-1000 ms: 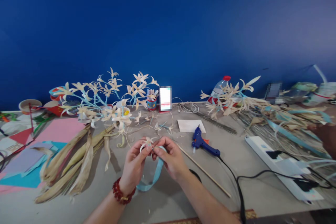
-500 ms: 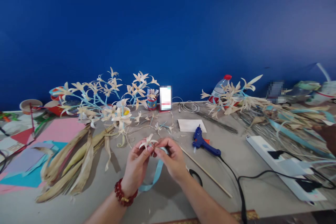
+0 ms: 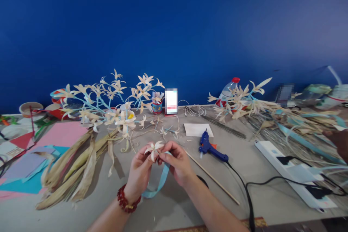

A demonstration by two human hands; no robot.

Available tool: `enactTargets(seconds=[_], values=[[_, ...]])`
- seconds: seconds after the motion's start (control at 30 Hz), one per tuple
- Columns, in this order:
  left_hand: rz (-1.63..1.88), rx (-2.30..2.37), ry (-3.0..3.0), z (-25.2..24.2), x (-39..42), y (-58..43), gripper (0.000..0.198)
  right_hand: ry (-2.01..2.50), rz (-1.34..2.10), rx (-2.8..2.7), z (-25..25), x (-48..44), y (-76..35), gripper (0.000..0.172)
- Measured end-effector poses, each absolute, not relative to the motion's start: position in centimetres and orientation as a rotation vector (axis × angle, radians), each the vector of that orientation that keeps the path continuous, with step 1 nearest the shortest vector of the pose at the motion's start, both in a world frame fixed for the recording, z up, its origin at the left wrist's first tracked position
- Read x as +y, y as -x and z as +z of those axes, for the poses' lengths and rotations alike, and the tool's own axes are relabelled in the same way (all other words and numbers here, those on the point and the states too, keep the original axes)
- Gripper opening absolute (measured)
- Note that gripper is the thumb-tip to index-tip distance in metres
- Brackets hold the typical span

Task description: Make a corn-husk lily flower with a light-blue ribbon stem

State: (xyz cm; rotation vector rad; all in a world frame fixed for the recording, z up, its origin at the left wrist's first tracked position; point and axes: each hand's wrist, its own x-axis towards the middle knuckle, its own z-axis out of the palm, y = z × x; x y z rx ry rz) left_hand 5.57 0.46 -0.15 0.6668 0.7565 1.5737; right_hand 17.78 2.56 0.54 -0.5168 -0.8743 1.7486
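Note:
My left hand [image 3: 141,168], with a red bead bracelet at the wrist, is closed on a cream corn-husk flower [image 3: 154,150] just under its petals. My right hand [image 3: 176,165] pinches a light blue ribbon [image 3: 162,179] close behind the flower, its fingertips almost meeting those of the left. From there the ribbon loops down between both hands to the table. The flower's stem is hidden by my fingers. A blue glue gun [image 3: 213,150] lies to the right of my hands, near a thin wooden stick [image 3: 213,178].
Dried corn husks [image 3: 73,174] and coloured paper [image 3: 61,134] lie on the left. Blue-stemmed husk flowers [image 3: 108,94] stand behind. A power strip [image 3: 293,174] with black cords is at right. A phone [image 3: 171,102] stands at the back beside a pen cup [image 3: 157,107]. Scissors are partly hidden by my right forearm.
The flower has turned in my left fingers, so its petals now face me more. Both hands stay in nearly the same place. My right forearm covers more of the scissors.

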Motion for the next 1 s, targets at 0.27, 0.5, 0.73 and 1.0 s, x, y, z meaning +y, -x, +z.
enactTargets(seconds=[0.27,0.5,0.73,1.0], values=[[1.560,0.740,-0.662,0.4,0.4,-5.8,0.013,0.499,1.806,-0.862,0.3,2.7,-17.9,0.024],[1.581,0.782,-0.687,-0.1,0.4,-5.8,0.022,0.569,1.518,-1.018,0.3,2.4,-17.7,0.021],[1.592,0.812,-0.758,0.9,0.2,-5.9,0.012,0.583,1.525,-1.034,0.4,2.2,-17.9,0.019],[1.547,0.763,-0.742,0.6,0.4,-5.6,0.014,0.514,1.732,-0.940,0.5,2.9,-17.9,0.024]])
